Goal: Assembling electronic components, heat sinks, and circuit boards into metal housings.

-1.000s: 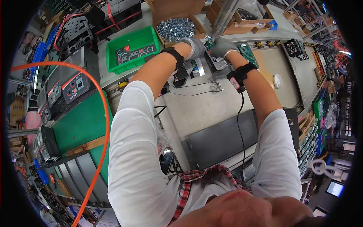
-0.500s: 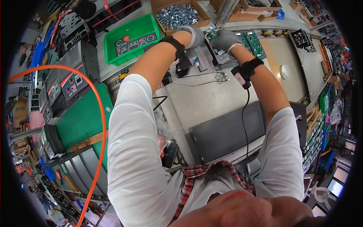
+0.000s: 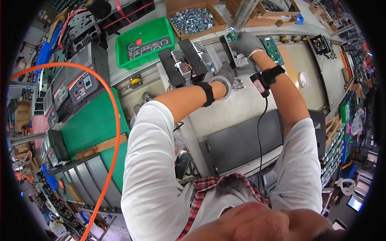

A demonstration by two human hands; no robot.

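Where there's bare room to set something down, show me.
The bench between the left hand and the dark grey panel; also the beige surface between the green circuit board and the white dish. Crowded: left of the left hand, with finned heat sinks and the green bin.

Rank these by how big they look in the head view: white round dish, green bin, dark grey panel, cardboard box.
1. Dark grey panel
2. Green bin and cardboard box: too alike to rank
3. White round dish
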